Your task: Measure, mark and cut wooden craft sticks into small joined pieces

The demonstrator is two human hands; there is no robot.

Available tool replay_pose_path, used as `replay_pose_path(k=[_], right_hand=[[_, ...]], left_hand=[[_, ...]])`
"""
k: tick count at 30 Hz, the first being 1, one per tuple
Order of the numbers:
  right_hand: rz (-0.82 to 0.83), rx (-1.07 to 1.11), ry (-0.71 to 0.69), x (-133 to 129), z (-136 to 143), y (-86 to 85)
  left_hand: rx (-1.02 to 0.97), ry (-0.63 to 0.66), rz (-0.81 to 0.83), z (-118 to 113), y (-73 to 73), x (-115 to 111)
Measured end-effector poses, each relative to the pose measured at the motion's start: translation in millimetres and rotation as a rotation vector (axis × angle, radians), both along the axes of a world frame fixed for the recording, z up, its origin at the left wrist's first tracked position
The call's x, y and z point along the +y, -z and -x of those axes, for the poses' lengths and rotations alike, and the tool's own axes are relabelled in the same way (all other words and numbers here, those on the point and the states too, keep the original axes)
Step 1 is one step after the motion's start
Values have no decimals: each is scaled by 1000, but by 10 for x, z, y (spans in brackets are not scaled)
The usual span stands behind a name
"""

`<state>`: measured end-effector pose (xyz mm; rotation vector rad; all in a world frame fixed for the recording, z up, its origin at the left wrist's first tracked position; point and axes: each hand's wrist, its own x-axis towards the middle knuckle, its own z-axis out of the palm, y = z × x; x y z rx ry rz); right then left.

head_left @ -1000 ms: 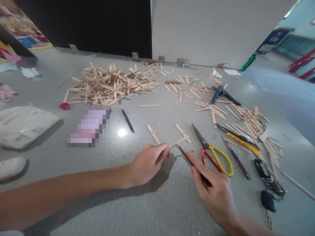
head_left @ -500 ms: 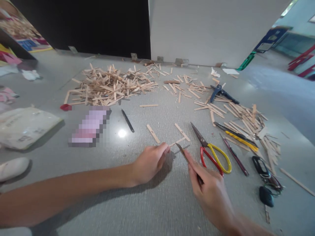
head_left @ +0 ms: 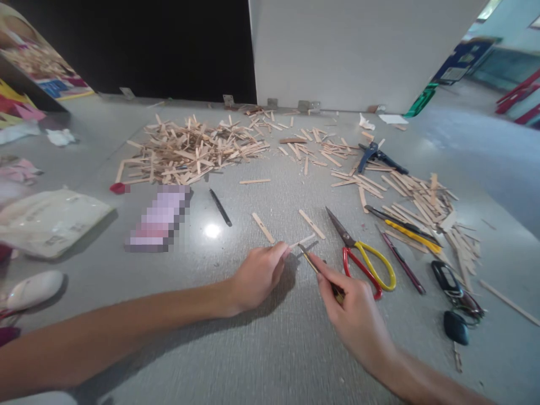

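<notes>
My left hand (head_left: 258,277) is closed, pinching a thin wooden stick (head_left: 307,240) that points away to the right above the grey table. In my right hand (head_left: 358,315) is a craft knife (head_left: 309,259), its blade close to or touching the stick; I cannot tell which. Just beyond the hands lie two short flat sticks with small dark marks, a left one (head_left: 263,228) and a right one (head_left: 311,224). Scissors (head_left: 350,242) with one red and one yellow handle rest beside my right hand.
A big heap of wooden sticks (head_left: 189,149) stands at the back left. On the right lie pliers (head_left: 373,157), a yellow cutter (head_left: 413,235), a dark red pen (head_left: 403,261) and keys (head_left: 455,326). A black pen (head_left: 220,207), blurred phone (head_left: 160,216) and plastic bag (head_left: 54,219) are left.
The knife has moved slightly left along the stick, nearer my left hand. The stick's far end has lifted a little from the right flat stick. The view has shifted slightly.
</notes>
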<state>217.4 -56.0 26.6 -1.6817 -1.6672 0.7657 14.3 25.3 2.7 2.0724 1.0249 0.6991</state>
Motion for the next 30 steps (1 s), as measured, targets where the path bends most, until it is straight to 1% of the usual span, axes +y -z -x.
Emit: replay_pose_path(k=[4, 9, 13, 16, 19, 24, 27, 30], right_hand=[[11, 116, -2, 23, 18, -1], [-2, 157, -16, 38, 24, -6], [-42, 152, -36, 22, 39, -6], [-121, 110, -51, 10, 80, -32], [-220, 42, -63, -4, 128, -61], [-321, -27, -59, -50, 140, -40], [-367, -39, -117, -66, 108, 4], [-404, -59, -176, -57, 73, 38]], left_hand=[[-19, 0, 19, -15, -15, 7], [-42, 17, 58, -21, -57, 54], [-68, 44, 109, -24, -93, 80], [-93, 72, 146, -33, -117, 67], [-156, 92, 234, -41, -151, 50], [-261, 110, 464, -31, -238, 86], [-332, 131, 562, -22, -278, 107], [-339, 157, 595, -16, -292, 94]])
